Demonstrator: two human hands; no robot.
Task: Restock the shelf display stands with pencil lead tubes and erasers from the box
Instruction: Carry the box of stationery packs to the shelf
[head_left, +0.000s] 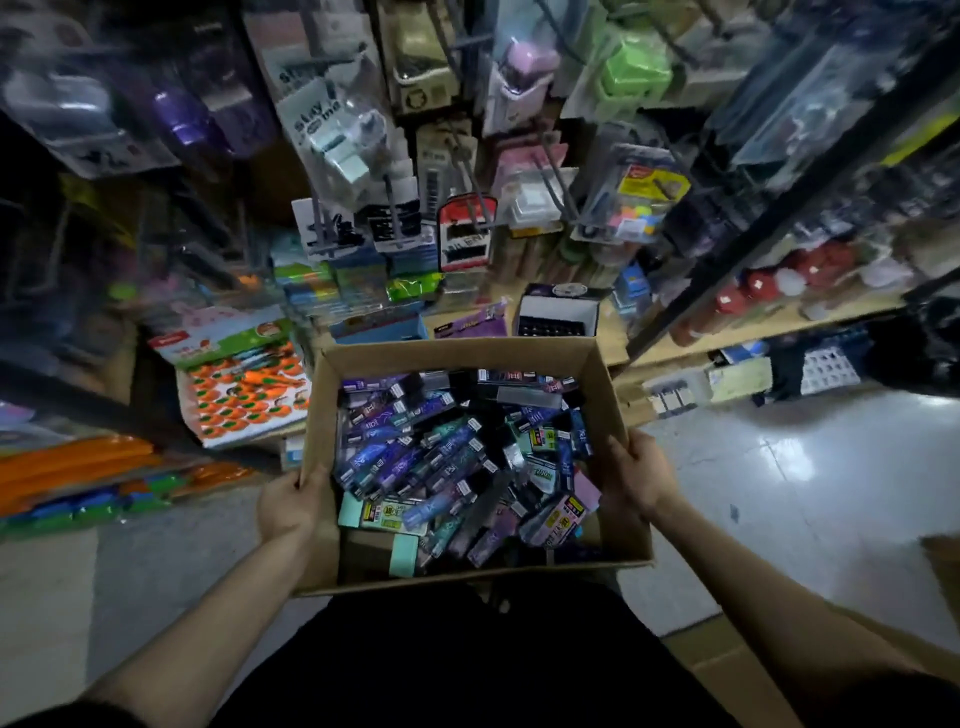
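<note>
1. My left hand (288, 506) grips the left wall of the cardboard box (457, 354), with the fingers curled round the outside and the thumb up at the rim.
2. My right hand (641, 478) holds the right wall in the same way, with the fingers hooked over the top edge.
3. The box is open, held in front of me between both hands and above the floor (831, 467). Its far edge is close to the low shelf (753, 325).
4. Inside, a loose heap of pencil lead tubes (415, 452) in purple, blue, teal and black fills most of the box, and they lie at all angles.
5. A mint eraser (404, 555) lies at the near left of the heap. A pink eraser (586, 488) lies against the right wall.
6. Just beyond the box, a small white display stand (558, 317) with dark items in it sits on the shelf.
7. Packs hang from hooks (462, 239) above the shelf, too blurred for me to read.
8. To the left, a carrot-patterned pack (244, 395) leans near the box.
</note>
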